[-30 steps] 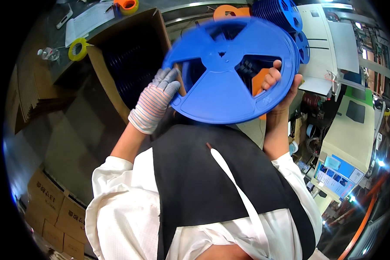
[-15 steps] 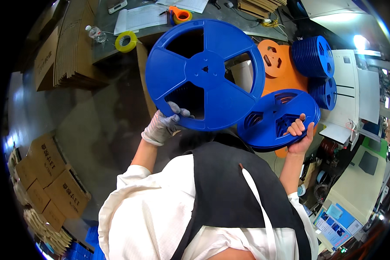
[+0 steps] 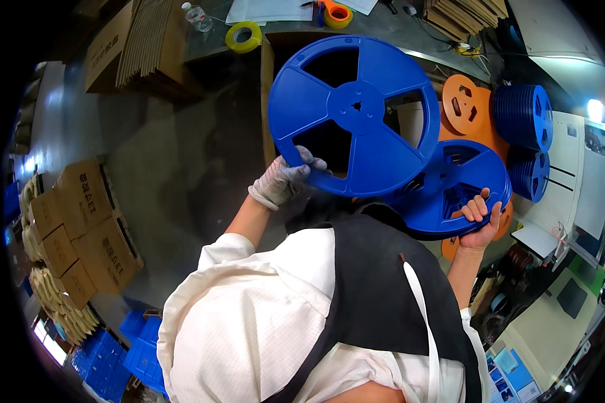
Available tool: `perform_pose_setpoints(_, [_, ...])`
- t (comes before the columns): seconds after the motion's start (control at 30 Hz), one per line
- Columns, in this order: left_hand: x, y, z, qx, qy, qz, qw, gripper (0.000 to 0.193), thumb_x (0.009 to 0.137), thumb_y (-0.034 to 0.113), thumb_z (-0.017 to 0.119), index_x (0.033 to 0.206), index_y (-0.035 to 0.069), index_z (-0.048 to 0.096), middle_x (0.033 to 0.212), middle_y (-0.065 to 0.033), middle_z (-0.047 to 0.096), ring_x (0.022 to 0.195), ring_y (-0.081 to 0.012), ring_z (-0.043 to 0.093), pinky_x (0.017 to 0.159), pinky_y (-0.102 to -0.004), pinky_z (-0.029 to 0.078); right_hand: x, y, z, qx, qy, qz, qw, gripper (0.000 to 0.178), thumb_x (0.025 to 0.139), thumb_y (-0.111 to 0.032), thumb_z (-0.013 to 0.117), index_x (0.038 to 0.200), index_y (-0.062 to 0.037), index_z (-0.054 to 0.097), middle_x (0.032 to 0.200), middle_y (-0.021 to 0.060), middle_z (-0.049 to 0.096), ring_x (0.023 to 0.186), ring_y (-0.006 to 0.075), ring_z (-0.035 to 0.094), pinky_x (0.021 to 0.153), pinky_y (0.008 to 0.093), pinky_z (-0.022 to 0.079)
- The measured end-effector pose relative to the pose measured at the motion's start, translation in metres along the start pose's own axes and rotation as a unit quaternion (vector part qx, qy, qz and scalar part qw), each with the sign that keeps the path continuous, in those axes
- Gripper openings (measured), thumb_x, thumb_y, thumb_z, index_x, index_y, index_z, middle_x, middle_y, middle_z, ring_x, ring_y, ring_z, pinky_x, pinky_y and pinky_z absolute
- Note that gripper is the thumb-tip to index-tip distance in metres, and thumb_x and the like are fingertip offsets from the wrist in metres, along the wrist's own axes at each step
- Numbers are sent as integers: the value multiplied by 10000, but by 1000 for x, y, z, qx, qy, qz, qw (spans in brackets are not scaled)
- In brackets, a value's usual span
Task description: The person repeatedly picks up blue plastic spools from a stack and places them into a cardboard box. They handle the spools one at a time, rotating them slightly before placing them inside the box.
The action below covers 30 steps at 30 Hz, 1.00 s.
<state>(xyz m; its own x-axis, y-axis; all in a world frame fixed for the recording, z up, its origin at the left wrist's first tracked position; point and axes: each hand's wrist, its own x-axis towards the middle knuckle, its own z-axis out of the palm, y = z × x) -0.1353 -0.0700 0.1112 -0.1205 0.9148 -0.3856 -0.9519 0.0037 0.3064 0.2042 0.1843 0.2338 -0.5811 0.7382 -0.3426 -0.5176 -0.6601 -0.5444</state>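
Observation:
A large blue plastic reel (image 3: 390, 144) with cut-out windows is tilted up in front of me. My left hand (image 3: 284, 180), in a light grey glove, is closed on its lower left rim, with fingers through a window. Partly behind it, on the right, lie several more blue reels (image 3: 480, 168) stacked together. My bare right hand (image 3: 478, 221) is closed round the stack's right edge, with the thumb outside the rim. An open cardboard box (image 3: 267, 101) stands behind the held reel, which hides most of it.
Orange reels (image 3: 458, 101) and upright stacks of blue reels (image 3: 521, 117) stand at the right. On the grey table are yellow tape (image 3: 243, 37), an orange tape dispenser (image 3: 336, 15) and a bottle (image 3: 196, 17). Flattened cartons (image 3: 151, 50) lean at far left; packed boxes (image 3: 87, 215) stand left.
The whole view has shifted and turned, so the surroundings sit further right. Both hands keep their grips, and the held reel now overlaps the stack a little more.

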Motion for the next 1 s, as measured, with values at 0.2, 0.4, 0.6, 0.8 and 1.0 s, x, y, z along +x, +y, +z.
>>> perform_pose_setpoints(0.2, [17, -8, -32, 175, 159, 78, 969, 230, 813, -65, 655, 988, 69, 589, 977, -101, 664, 979, -266, 651, 856, -370, 552, 0, 0, -1, -2, 20, 1, 1000, 392, 950, -300, 588, 1184, 8, 528, 688, -6, 448, 576, 82, 418, 581, 240, 382])
perform_pose_setpoints(0.4, [50, -9, -105, 699, 363, 65, 612, 258, 859, 184, 606, 1091, 77, 567, 927, -166, 685, 847, -345, 653, 768, -409, 509, 0, 3, 1, 7, 26, 2, 1000, 370, 948, -290, 590, 1164, 5, 536, 683, -5, 446, 573, 88, 420, 581, 240, 381])
perform_pose_setpoints(0.6, [84, 9, -118, 728, 451, -45, 514, 317, 860, 150, 584, 1156, 43, 543, 968, -211, 674, 936, -390, 636, 827, -431, 506, -2, 1, -5, 8, 45, -7, 999, 357, 950, -286, 588, 1156, 2, 535, 688, -4, 453, 571, 95, 424, 586, 248, 391])
perform_pose_setpoints(0.8, [117, 21, -151, 729, 459, -74, 503, 380, 845, 180, 620, 1190, 48, 531, 1027, -205, 667, 985, -377, 635, 861, -421, 508, -5, 1, -4, -2, 56, -20, 998, 345, 946, -281, 594, 1141, -3, 534, 690, -3, 460, 575, 95, 434, 589, 251, 394])
perform_pose_setpoints(1.0, [137, 27, -186, 733, 429, -81, 522, 320, 863, 223, 609, 1141, 75, 552, 1002, -195, 670, 963, -378, 637, 839, -426, 505, -6, 0, -4, -6, 71, -26, 997, 340, 942, -283, 599, 1130, -6, 539, 689, -4, 465, 571, 93, 433, 582, 253, 393])
